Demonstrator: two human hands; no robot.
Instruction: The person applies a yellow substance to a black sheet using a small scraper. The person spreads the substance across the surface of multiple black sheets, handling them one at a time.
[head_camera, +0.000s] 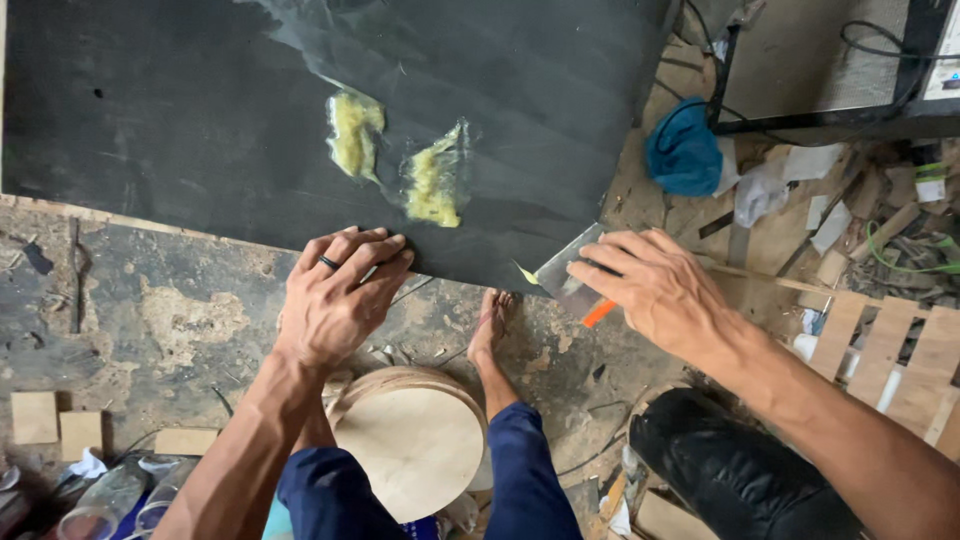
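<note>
1. At the near edge of the black board, the left hand presses flat, fingers together, clamped on nothing.
2. Right hand is closed around a putty knife at four o'clock of the board, blade pointing ten o'clock, long axis diagonal.
3. Two yellow putty blobs sit unspread; by my reading, spreading is barely begun.

Bare arms, dark ring, blue trousers.
</note>
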